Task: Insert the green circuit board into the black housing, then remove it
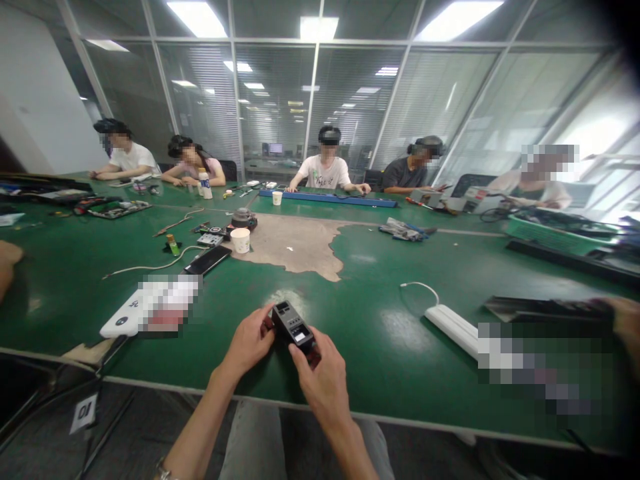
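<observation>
Near the front edge of the green surface (390,267), it's a two-handed hold on a dark, boxy electronic device (291,323), left hand (254,339) closed against its far left side, right hand (324,375) clamped round its near end. Bracing both ends presumably steadies it and leaves that panelled upper face uncovered; whether its underside touches down, I can't tell.

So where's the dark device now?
In the head view, the dark device is below centre, slightly left, between left hand and right hand, near the edge of the green table.
</observation>
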Available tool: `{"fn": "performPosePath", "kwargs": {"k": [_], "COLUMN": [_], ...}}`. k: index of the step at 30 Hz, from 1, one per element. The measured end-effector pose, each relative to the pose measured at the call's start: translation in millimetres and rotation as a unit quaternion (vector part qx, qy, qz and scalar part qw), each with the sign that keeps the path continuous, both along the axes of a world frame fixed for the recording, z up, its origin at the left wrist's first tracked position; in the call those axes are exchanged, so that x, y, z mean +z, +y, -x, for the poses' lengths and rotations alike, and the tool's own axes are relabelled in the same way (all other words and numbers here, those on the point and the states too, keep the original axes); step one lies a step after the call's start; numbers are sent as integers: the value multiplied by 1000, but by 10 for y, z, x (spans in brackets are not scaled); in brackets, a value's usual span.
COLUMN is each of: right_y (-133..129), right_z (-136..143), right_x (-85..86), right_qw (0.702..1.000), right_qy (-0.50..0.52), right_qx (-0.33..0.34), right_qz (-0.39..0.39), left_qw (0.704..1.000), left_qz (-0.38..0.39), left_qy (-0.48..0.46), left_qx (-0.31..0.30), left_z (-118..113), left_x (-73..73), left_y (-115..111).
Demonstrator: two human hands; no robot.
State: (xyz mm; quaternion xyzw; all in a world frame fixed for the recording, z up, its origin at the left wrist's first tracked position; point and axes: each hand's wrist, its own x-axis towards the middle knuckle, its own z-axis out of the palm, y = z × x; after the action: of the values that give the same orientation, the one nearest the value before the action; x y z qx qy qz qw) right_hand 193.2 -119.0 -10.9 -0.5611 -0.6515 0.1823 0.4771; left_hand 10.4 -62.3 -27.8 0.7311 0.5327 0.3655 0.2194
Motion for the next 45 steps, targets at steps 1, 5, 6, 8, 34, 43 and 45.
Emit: {"fn": "performPosePath", "kwargs": {"k": [1, 5, 6, 8, 34, 43, 45], "right_y": [5, 53, 72, 117, 98, 51, 37], "right_z": [-3, -89, -128, -215, -358, 44, 69], "right_x": [32, 138, 142, 115, 122, 196, 141], "right_qw": [1000, 997, 997, 997, 995, 999, 999], "right_qy": [17, 65, 64, 48, 13, -13, -35], "right_qx": [-2, -35, -47, -66, -89, -39, -39], "right_qz": [1, 1, -1, 1, 35, 3, -8], "left_qw": [1000, 1000, 1000, 1000, 999, 999, 999], "left_qz": [2, 5, 5, 4, -28, -29, -27], "left_qy": [-4, -13, -15, -15, 31, 28, 25], "left_qx": [-2, -2, -1, 0, 34, 27, 28], "left_z": [2, 11, 14, 18, -6, 5, 5], "left_x": [-7, -35, -41, -48, 6, 8, -10], "left_y": [3, 9, 9, 11, -25, -24, -13]}}
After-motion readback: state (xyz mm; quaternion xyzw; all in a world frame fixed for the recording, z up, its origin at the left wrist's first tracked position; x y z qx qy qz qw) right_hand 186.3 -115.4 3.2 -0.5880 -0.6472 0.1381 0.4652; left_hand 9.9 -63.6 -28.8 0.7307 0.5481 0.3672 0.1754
